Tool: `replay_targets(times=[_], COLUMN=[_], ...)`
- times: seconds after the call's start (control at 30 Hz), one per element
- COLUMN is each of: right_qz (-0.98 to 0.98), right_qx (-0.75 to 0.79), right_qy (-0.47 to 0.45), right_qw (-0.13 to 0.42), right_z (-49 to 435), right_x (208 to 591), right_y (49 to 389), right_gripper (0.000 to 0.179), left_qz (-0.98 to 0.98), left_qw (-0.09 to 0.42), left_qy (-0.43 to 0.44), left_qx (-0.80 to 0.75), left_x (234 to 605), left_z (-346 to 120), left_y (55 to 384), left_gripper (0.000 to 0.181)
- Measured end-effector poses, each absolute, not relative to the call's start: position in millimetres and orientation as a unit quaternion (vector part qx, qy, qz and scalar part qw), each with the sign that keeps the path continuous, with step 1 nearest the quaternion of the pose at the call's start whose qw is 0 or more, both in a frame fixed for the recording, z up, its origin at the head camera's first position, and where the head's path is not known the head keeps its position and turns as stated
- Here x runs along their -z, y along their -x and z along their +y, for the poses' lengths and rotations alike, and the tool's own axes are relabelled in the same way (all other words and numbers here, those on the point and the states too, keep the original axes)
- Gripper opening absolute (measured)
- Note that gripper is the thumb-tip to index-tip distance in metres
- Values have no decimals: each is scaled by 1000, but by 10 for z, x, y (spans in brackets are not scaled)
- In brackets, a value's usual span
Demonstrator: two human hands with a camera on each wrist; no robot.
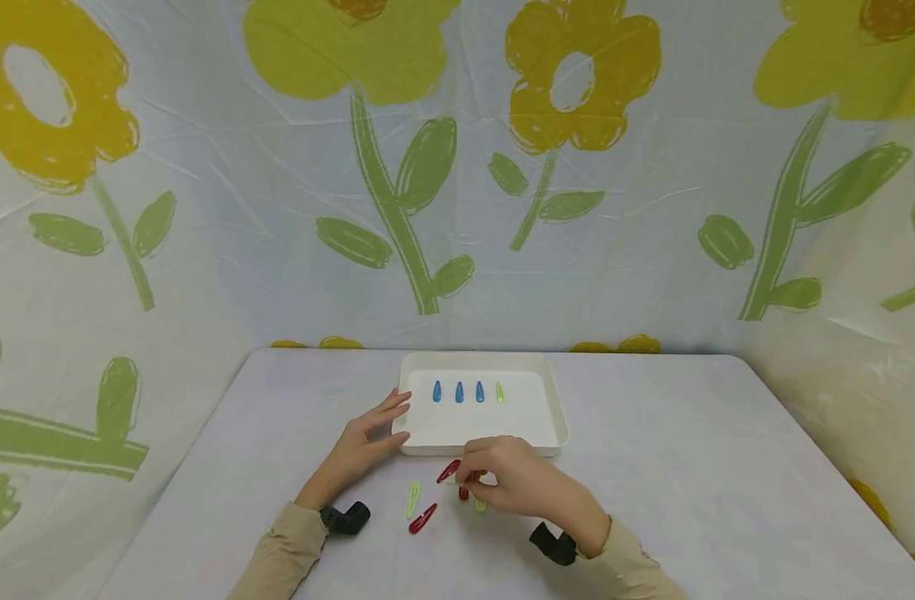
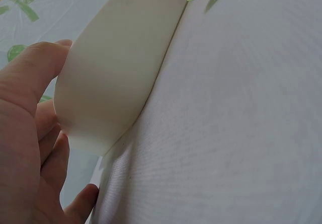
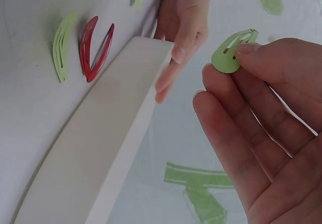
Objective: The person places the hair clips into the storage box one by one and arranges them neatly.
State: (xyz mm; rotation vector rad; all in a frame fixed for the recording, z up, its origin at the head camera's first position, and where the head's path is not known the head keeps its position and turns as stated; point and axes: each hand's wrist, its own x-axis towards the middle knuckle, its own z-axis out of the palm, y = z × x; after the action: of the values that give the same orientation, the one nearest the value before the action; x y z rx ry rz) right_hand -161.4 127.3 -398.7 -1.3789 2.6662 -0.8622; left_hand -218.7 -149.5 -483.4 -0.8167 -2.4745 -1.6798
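- The right hand (image 1: 513, 475) has its thumb and forefinger pinched together on a green clip (image 3: 225, 63); the other fingers spread loosely beneath.
- To do this step well, in my judgement: keep the pinch light, with the thumb off the rounded end, since pressing a thin clip like this could flex it or make it slip. Any move over the tray (image 1: 442, 432) calls for lifting the clip and knuckles clear of the near rim, and for coming down from above so the row inside is not brushed.
- The held clip lies at the right hand's fingertips, on the near side of the tray, above the bench (image 1: 652, 450).
- Under and beside this hand, loose on the bench, are a red piece (image 1: 448, 472) by the tray's near wall, another red piece (image 1: 463, 492) and a pale green clip (image 1: 480, 505), partly covered. The two red pieces may be one spread clip; I cannot tell.
- Farther left lie a slim green clip (image 1: 414, 498) and a lone red clip (image 1: 423, 518), close together.
- The left hand (image 1: 371, 433) has its fingers apart, touching the tray's left edge, pinching no clip.
- Inside the tray, beyond the right hand, three blue clips (image 1: 459, 392) and one lime clip (image 1: 500, 392) stand in an evenly spaced row, lime at the right end.
- Behind the bench hangs a flowered cloth (image 1: 277, 208).
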Motion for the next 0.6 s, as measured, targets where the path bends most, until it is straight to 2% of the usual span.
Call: replay_targets(times=[0.13,0.37,0.6], right_qz=[847,826,790], right_qx=[289,314,388], right_qy=[445,457,456], right_qw=[-24,-100,-130], right_z=[1298,1362,1416], right_x=[3981,3959,3969], right_y=[1624,1652,1713], right_gripper=[16,18,23], left_qz=[-797,-800,-797], left_qw=[20,26,34], left_qy=[264,272,281], left_qx=[543,534,534], left_x=[4836,5151,5173], left_z=[-1495,-1577,-1583], left_y=[2189,2372,2388], left_gripper=[52,56,55])
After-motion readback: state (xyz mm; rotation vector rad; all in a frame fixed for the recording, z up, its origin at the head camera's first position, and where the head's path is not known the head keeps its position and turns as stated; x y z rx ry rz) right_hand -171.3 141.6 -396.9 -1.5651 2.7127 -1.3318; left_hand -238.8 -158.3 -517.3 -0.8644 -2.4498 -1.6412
